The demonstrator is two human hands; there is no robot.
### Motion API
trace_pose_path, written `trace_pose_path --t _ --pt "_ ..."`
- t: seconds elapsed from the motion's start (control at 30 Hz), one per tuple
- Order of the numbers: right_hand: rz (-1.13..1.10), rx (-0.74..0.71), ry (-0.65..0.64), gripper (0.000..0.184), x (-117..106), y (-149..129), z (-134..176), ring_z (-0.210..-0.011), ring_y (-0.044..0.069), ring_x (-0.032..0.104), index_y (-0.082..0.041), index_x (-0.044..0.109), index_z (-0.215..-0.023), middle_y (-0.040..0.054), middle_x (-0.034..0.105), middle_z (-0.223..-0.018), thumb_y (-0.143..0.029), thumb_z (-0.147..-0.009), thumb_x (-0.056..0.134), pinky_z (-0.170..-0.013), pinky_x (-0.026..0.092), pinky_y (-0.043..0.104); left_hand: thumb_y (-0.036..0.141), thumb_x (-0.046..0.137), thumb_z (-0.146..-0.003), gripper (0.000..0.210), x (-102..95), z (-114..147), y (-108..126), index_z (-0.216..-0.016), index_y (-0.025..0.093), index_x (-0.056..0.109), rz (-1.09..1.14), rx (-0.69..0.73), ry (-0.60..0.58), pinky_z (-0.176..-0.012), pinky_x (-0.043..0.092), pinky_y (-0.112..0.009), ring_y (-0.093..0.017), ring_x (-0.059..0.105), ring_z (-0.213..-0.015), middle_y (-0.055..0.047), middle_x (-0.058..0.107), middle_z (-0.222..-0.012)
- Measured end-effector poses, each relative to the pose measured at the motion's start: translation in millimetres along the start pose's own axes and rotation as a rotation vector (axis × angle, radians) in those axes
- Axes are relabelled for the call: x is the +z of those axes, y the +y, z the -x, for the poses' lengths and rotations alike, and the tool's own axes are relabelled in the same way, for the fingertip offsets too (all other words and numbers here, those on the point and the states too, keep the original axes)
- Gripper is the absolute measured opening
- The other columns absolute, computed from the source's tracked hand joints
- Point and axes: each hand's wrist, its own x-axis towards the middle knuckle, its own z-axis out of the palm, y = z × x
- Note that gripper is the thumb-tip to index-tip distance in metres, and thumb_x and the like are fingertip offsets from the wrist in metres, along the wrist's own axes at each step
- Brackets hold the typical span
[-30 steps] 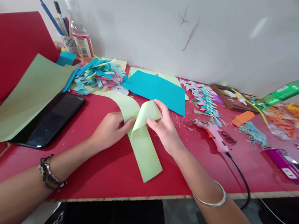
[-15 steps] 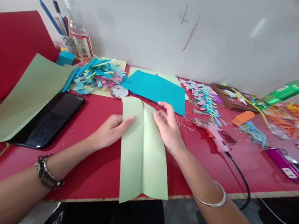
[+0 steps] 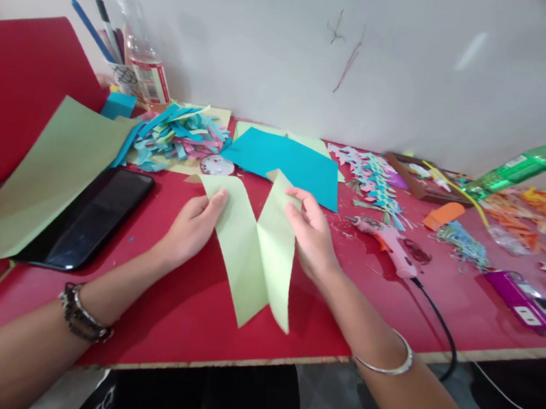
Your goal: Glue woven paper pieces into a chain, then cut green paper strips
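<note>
Between my hands is a light green sheet of paper (image 3: 235, 239), split from its far edge down to about the middle along a crease. My left hand (image 3: 196, 226) pinches the left strip, thumb on top. My right hand (image 3: 313, 235) grips the right strip, which stands tilted up. Below the split the two halves are still joined near the table edge. A blue sheet of paper (image 3: 287, 164) lies just beyond my hands, and a small round lid-like piece (image 3: 217, 165) is by the left strip's far end.
On the left, a black phone (image 3: 100, 219) lies partly under another green sheet (image 3: 57, 169). Paper strips (image 3: 183, 133) are heaped behind. To the right are a pink glue gun (image 3: 388, 243) with its cord, a purple power strip (image 3: 526, 299) and a leaning green bottle (image 3: 525, 166).
The green sheet has torn further along its crease, and its two strips now spread into a V. My left hand has moved left; my right hand stays nearly in place.
</note>
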Motion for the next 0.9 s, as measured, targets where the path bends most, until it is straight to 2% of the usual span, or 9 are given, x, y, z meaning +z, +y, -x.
trace_pose_path --t 0.07,0.2,0.27,0.37,0.43,0.53,0.63,0.73,0.9 --pt "0.008 -0.031 0.023 0.025 -1.1 3.2 -1.6 -0.076 0.015 0.051 -0.027 0.05 -0.103 0.0011 0.051 -0.084 -0.038 -0.081 0.046 -0.065 0.044 0.028 0.053 0.043 -0.076 0.041 -0.2 0.5 0.4 -0.064 0.017 0.058 0.016 0.021 -0.057 -0.055 0.046 -0.024 -0.019 0.061 -0.067 -0.003 0.064 -0.064" --pt "-0.037 -0.013 -0.003 0.032 -2.2 1.8 -1.1 -0.088 0.018 0.053 -0.028 0.044 -0.11 0.0027 0.053 -0.094 -0.042 -0.082 0.044 -0.073 0.045 0.031 0.046 0.058 -0.07 0.03 1.7 3.7 -0.4 -0.083 0.02 0.064 0.069 0.004 -0.383 -0.062 0.05 -0.025 -0.022 0.063 -0.079 -0.003 0.069 -0.084" --pt "-0.047 -0.012 -0.068 0.042 -1.9 -2.7 1.1 -0.099 0.02 0.05 -0.028 0.038 -0.117 0.004 0.052 -0.107 -0.044 -0.079 0.047 -0.08 0.044 0.034 0.043 0.059 -0.07 0.028 2.4 4.5 -2.3 -0.086 0.02 0.064 0.094 -0.009 -0.456 -0.063 0.05 -0.026 -0.021 0.064 -0.078 -0.004 0.069 -0.089" --pt "-0.023 -0.053 -0.202 0.057 -0.7 -8.6 5.0 -0.116 0.021 0.039 -0.029 0.031 -0.125 0.0033 0.038 -0.129 -0.043 -0.075 0.055 -0.091 0.039 0.035 0.043 0.057 -0.072 0.029 2.6 3.6 -4.8 -0.085 0.019 0.065 0.087 -0.012 -0.379 -0.061 0.051 -0.026 -0.02 0.065 -0.075 -0.004 0.07 -0.086" --pt "-0.026 -0.066 -0.248 0.059 0.0 -9.8 6.7 -0.114 0.021 0.041 -0.029 0.03 -0.126 0.003 0.037 -0.13 -0.039 -0.075 0.055 -0.09 0.039 0.035 0.045 0.056 -0.072 0.031 2.7 2.4 -5.2 -0.083 0.017 0.066 0.059 -0.022 -0.314 -0.058 0.05 -0.026 -0.021 0.065 -0.072 -0.005 0.07 -0.082" --pt "-0.006 -0.029 -0.211 0.054 0.3 -8.1 6.7 -0.086 0.019 0.054 -0.027 0.03 -0.128 0.0047 0.052 -0.107 -0.036 -0.079 0.05 -0.071 0.046 0.033 0.05 0.053 -0.072 0.038 2.6 0.9 -4.3 -0.075 0.014 0.065 0.011 -0.053 -0.229 -0.053 0.048 -0.025 -0.021 0.064 -0.067 -0.006 0.069 -0.075" --pt "0.024 -0.006 -0.177 0.05 0.4 -5.6 5.8 -0.055 0.013 0.047 -0.029 0.031 -0.127 0.0008 0.053 -0.078 -0.036 -0.081 0.046 -0.049 0.041 0.028 0.053 0.05 -0.073 0.043 2.2 0.2 -3.1 -0.065 0.013 0.062 -0.023 -0.066 -0.165 -0.045 0.043 -0.022 -0.018 0.061 -0.057 -0.006 0.067 -0.066" --pt "0.01 -0.035 -0.15 0.046 1.4 -4.5 5.4 -0.048 0.011 0.04 -0.03 0.034 -0.124 -0.0006 0.05 -0.074 -0.036 -0.081 0.047 -0.043 0.034 0.025 0.054 0.049 -0.073 0.044 2.2 0.1 -2.6 -0.061 0.013 0.059 -0.045 -0.056 -0.129 -0.041 0.04 -0.021 -0.016 0.058 -0.051 -0.004 0.065 -0.06" --pt "-0.032 -0.043 -0.128 0.045 4.3 -4.2 5.2 -0.049 0.011 0.04 -0.026 0.034 -0.124 -0.0017 0.046 -0.066 -0.033 -0.081 0.047 -0.043 0.034 0.024 0.054 0.049 -0.073 0.043 4.3 -0.8 -4.3 -0.065 0.014 0.06 -0.019 -0.03 -0.126 -0.043 0.042 -0.021 -0.017 0.06 -0.054 -0.004 0.066 -0.064"
